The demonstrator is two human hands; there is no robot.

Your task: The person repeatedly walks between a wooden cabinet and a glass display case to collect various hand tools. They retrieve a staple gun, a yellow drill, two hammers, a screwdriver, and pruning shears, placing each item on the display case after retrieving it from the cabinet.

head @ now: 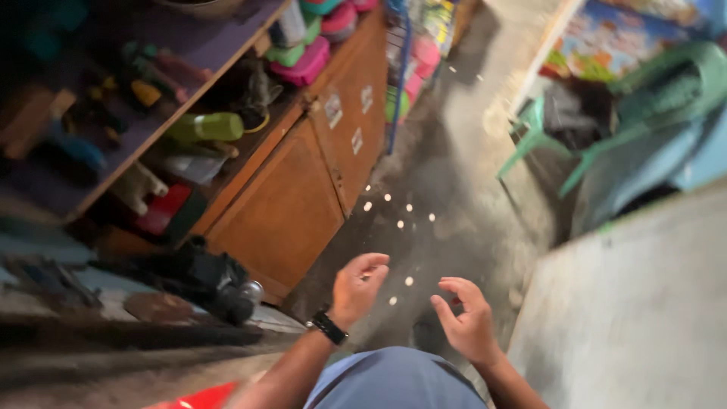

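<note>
**Two bare hands over a dusty floor, between cabinet and wall**

Left hand (360, 288): raised at near centre, fingers loosely curled, palm turned inward; grasping nothing that can be seen; black watch (327, 326) on the wrist; bare forearm running down to the near edge.

Right hand (468, 318): just right of the left, apart from it, fingers bent and half-curled; nothing visibly held; whether a small item sits inside the curl cannot be told.

Pale specks (401, 224): small, round, whitish; scattered on or above the grey floor (454, 151) just beyond and between the hands; a few more farther off; too small to identify.

Blue garment (394, 382): at the near edge, below both hands; a red patch (201, 398) to its left.

Wooden cabinet (291, 212): left of the hands, brown doors shut, small labels on the far doors.

Shelf (189, 57): above the cabinet at far left, purple top, blurred; a green bottle (208, 126) lying in the space under it; pink and green boxes (307, 60) beyond, farther along.

Dark tool (216, 280): black, bulky, on the near-left surface beside the cabinet; kind unclear.

Green chair (560, 140): plastic, far right, dark cloth on its seat.

Grey wall (644, 303): near right, plain, close beside the right hand.
</note>
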